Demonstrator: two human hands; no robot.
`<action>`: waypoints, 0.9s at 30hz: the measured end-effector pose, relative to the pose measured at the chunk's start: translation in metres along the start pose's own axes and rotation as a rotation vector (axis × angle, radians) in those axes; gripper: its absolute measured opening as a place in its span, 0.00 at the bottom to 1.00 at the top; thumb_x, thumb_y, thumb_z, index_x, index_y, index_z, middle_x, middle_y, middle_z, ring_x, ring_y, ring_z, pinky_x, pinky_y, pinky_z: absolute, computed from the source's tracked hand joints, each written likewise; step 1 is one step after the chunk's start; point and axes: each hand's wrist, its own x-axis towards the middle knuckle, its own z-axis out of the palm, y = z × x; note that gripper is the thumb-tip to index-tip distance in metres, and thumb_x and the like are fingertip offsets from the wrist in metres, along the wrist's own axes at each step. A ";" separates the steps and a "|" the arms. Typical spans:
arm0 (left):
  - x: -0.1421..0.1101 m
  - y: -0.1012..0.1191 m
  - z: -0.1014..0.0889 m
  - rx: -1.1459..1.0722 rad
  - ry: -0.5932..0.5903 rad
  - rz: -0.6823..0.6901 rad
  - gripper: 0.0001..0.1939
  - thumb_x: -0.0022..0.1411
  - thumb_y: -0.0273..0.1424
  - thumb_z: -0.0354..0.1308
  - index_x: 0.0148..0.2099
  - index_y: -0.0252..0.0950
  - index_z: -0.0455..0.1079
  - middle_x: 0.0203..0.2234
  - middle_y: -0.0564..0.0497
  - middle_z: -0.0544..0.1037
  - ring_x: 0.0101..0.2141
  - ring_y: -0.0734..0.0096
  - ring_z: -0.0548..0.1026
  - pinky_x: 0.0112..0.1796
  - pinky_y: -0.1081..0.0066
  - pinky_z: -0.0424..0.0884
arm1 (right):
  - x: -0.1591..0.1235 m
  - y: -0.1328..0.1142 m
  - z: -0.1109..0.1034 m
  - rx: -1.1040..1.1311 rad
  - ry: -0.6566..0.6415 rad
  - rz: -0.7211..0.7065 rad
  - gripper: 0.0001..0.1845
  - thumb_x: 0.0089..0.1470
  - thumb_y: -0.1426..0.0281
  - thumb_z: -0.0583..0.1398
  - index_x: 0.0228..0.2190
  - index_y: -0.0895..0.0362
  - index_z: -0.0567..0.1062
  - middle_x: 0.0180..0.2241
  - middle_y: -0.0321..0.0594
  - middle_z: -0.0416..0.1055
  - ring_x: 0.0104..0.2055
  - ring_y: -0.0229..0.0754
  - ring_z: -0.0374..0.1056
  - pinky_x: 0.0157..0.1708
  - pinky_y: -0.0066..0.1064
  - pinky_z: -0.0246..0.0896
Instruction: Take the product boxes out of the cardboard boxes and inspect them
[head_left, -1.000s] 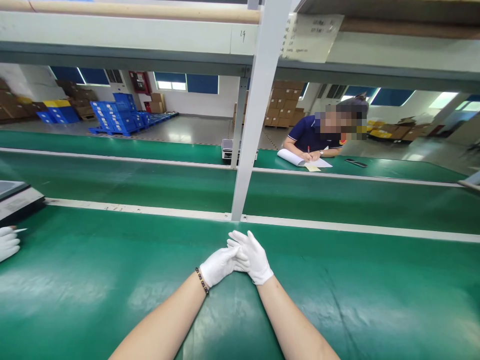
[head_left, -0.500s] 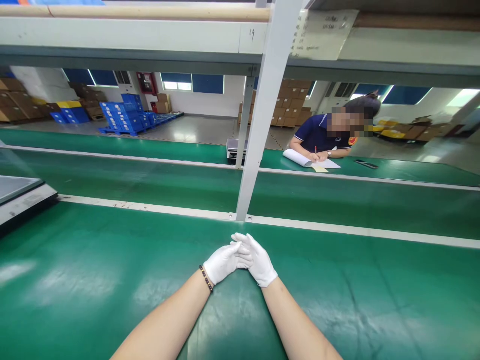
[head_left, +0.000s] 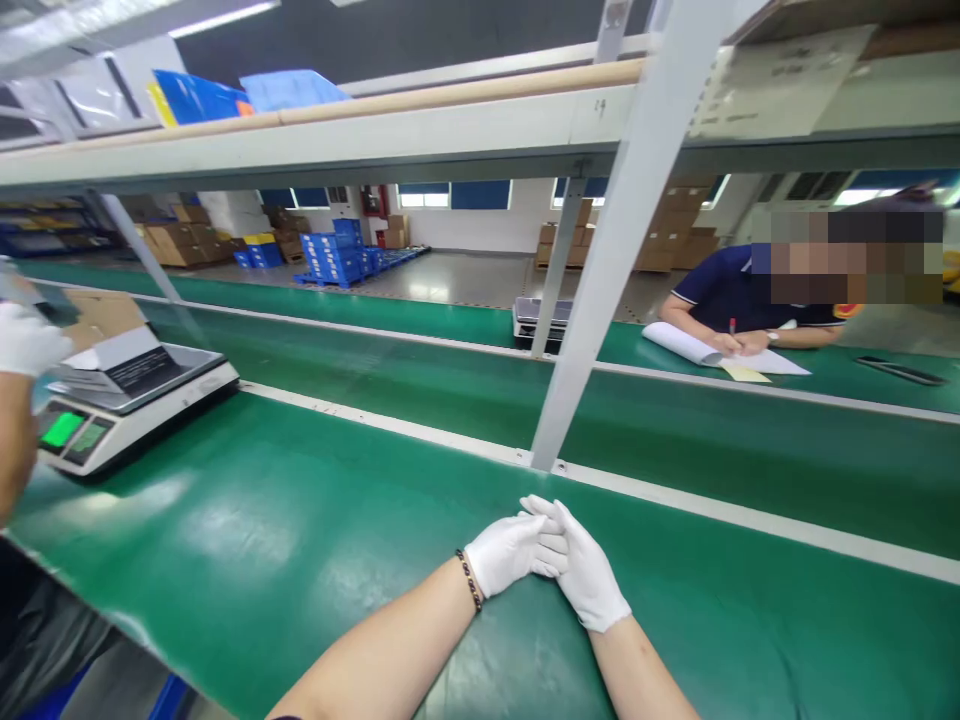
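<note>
Shifted leftward: my view now takes in a weighing scale (head_left: 127, 405); my clasped hands rest unmoved.
Left hand (head_left: 504, 553) and right hand (head_left: 581, 578): gloved fingers interlaced, holding nothing, on green mat (head_left: 300, 540); I'd judge it best to keep them flat and idle.

White gloves (head_left: 551, 560) on a green mat (head_left: 300, 520); dark bead bracelet (head_left: 469, 580); scale (head_left: 127, 400) showing a green display; blue crates (head_left: 337, 258); co-worker's navy shirt (head_left: 720, 285).

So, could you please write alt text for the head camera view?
Two white-gloved hands, left hand and right hand, rest clasped on a green table, holding nothing. A scale sits far left by another person's gloved hand; across the table, a person writes on paper.
</note>
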 end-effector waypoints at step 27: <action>0.025 -0.012 -0.024 0.159 -0.022 0.034 0.32 0.55 0.43 0.62 0.54 0.26 0.66 0.38 0.38 0.71 0.39 0.53 0.75 0.52 0.35 0.53 | 0.000 -0.005 -0.005 -0.320 0.057 0.034 0.33 0.37 0.46 0.64 0.42 0.53 0.79 0.51 0.43 0.73 0.58 0.54 0.63 0.54 0.38 0.65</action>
